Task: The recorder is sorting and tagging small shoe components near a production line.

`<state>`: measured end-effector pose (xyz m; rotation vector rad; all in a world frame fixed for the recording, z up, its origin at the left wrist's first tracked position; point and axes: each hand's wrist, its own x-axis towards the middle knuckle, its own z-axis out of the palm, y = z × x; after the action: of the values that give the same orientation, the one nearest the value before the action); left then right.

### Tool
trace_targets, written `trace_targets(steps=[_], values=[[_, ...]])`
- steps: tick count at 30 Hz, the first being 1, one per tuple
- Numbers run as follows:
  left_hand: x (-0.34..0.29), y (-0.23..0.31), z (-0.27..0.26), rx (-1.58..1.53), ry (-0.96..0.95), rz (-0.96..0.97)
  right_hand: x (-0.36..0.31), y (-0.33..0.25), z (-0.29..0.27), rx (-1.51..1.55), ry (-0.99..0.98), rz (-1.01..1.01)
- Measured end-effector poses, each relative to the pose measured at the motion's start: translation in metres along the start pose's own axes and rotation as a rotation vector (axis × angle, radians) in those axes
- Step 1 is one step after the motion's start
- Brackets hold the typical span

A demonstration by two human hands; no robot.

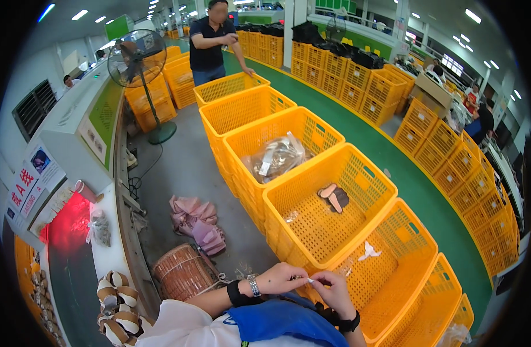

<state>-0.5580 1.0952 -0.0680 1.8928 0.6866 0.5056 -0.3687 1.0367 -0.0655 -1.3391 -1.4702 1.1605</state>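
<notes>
My left hand (pixel 281 278) and my right hand (pixel 335 290) meet in front of me, fingertips pinched together. Between them is a small white scrap (pixel 310 280), too small to name. Just beyond stands a yellow plastic crate (pixel 300 243) with a pair of shoe parts (pixel 333 198), pink and dark, lying inside. To the right of my hands, another yellow crate (pixel 401 260) holds a crumpled white piece (pixel 369 251). One crate farther away contains a clear plastic bag (pixel 280 156) of brownish items.
A bench with a conveyor (pixel 75 277) runs along my left, with shoes (pixel 122 306) at its near end. A bound brown bundle (pixel 182 270) and pink sheeting (pixel 197 222) lie on the floor. Farther off are a standing fan (pixel 137 58) and a person (pixel 210 49) touching a crate.
</notes>
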Motion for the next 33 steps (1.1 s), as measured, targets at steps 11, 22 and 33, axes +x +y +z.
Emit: trace_targets(steps=[11,22,33], values=[[-0.004,-0.006,0.002,0.035,0.055,0.072,0.002,-0.005,0.002,-0.014,-0.009,-0.045],[-0.010,-0.001,0.003,0.013,0.100,0.074,-0.001,-0.002,0.006,-0.002,-0.029,0.012],[-0.026,-0.009,-0.002,0.031,0.157,0.074,0.010,-0.006,0.019,-0.025,-0.127,-0.033]])
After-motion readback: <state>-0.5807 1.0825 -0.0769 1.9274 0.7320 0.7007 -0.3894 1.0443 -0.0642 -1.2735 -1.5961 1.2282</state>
